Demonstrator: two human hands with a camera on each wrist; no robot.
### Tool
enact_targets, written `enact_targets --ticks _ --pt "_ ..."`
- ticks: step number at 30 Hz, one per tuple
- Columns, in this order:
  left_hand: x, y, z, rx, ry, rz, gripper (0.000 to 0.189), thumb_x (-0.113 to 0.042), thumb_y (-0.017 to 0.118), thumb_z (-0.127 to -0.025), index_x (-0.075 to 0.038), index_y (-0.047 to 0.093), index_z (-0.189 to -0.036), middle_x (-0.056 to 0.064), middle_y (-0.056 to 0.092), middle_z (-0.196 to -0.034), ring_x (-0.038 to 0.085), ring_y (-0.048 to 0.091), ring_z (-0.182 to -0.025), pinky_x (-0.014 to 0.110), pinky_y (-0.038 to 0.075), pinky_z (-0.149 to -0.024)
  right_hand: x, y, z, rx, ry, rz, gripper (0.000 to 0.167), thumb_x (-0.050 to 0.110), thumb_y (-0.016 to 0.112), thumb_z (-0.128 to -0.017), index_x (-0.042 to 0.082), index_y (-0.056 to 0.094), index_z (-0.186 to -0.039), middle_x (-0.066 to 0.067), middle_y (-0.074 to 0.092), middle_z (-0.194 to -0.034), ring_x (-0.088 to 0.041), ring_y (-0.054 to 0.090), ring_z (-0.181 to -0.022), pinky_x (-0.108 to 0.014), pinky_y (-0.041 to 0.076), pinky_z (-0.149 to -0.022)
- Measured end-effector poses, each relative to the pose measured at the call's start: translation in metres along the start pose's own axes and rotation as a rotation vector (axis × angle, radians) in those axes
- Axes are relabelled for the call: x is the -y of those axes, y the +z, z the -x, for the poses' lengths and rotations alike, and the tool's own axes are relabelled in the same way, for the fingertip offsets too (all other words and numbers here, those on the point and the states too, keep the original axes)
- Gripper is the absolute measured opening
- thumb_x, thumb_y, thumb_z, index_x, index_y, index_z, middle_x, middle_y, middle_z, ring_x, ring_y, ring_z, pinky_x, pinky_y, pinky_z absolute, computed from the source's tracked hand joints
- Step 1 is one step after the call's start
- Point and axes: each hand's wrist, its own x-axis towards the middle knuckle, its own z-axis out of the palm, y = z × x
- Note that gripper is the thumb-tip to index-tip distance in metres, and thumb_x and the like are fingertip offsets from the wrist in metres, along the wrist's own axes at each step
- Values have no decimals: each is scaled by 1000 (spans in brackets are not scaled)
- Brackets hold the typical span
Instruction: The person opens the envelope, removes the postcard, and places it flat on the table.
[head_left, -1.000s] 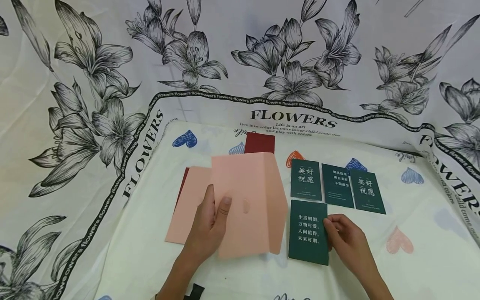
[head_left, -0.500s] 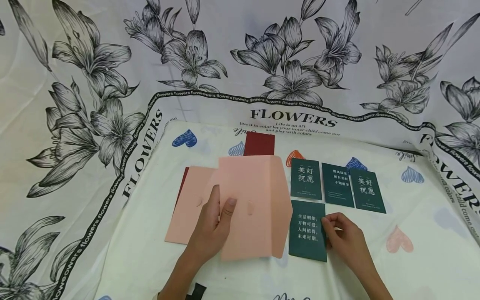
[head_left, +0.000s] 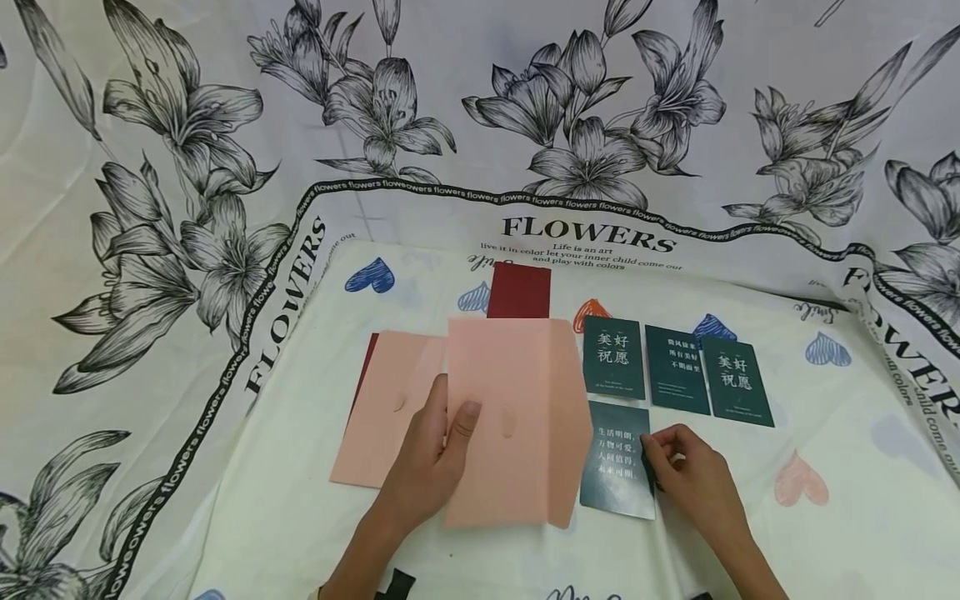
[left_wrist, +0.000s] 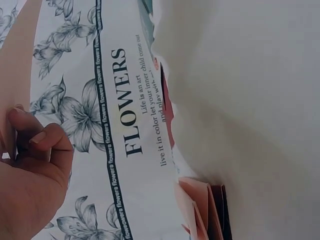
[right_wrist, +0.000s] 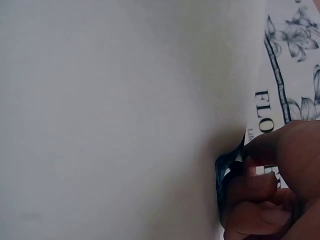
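In the head view my left hand (head_left: 427,467) grips a pink envelope (head_left: 498,483) by its left side, thumb across the front. The envelope's unfolded flap (head_left: 566,417) points right and overlaps the left edge of a green card (head_left: 618,487) with white lettering. My right hand (head_left: 697,483) pinches that card at its right edge between thumb and fingers; the card catches the light and looks paler than the others. In the left wrist view curled fingers (left_wrist: 45,142) hold the raised envelope (left_wrist: 17,70). The right wrist view has my fingers (right_wrist: 255,190) close to the cloth.
Three more green cards, (head_left: 613,379) the leftmost, lie in a row behind. More pink envelopes (head_left: 375,425) rest at left, with dark red edges beneath. A dark red card or envelope (head_left: 519,292) lies at the back. The white cloth (head_left: 847,467) has printed hearts.
My left hand has carried the envelope rightward and slightly nearer, so its flap now overlaps the green card. The pinched card has shifted slightly and turned paler in the light.
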Motion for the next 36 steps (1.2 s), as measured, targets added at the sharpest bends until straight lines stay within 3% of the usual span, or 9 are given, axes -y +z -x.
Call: enact_targets --ticks 6,10,13,17,20,29,36 --pt "1 4 1 32 -2 40 13 -31 46 -115 -19 46 -120 -4 45 -75 10 44 -66 29 42 -59 6 -3 2 -78 -3 6 40 49 59 -107 10 64 -105 0 62 -79 -15 56 -69 -26 43 -56" --pt "0 10 2 58 8 64 13 -29 46 -115 -16 46 -116 -3 43 -74 9 41 -63 29 41 -55 20 -7 8 -103 -112 -143 27 39 59 -110 12 64 -109 -3 62 -78 -17 54 -61 -27 43 -52" --pt "0 17 3 83 10 78 11 -28 47 -115 -17 45 -115 -4 45 -75 9 43 -64 28 42 -56 36 -8 15 23 -258 -339 15 25 58 -111 13 65 -118 -3 69 -86 -18 62 -67 -24 52 -59" --pt "-2 26 3 112 10 102 8 -30 47 -115 -23 46 -118 -6 52 -81 12 51 -72 28 48 -65 57 -10 23 304 -418 -639 30 4 48 -113 4 59 -141 -5 72 -112 -21 69 -88 -31 62 -76" --pt "-4 30 2 123 17 111 9 -30 48 -115 -23 46 -120 -7 55 -85 12 54 -76 28 50 -69 66 -11 27 421 -460 -779 36 -4 42 -112 -1 55 -145 -7 69 -116 -20 67 -88 -33 62 -72" --pt "-5 32 4 132 15 128 11 -29 48 -115 -19 46 -118 -5 54 -84 11 56 -71 28 51 -65 79 -7 31 391 -479 -750 25 -5 45 -110 6 64 -122 -5 58 -83 -26 52 -66 -38 50 -57" --pt "-5 33 6 157 -25 134 13 -32 47 -115 -24 46 -124 -7 61 -93 13 62 -79 30 55 -70 81 -2 32 367 -474 -753 20 -5 48 -110 8 62 -112 -6 54 -75 -22 55 -66 -35 49 -53"
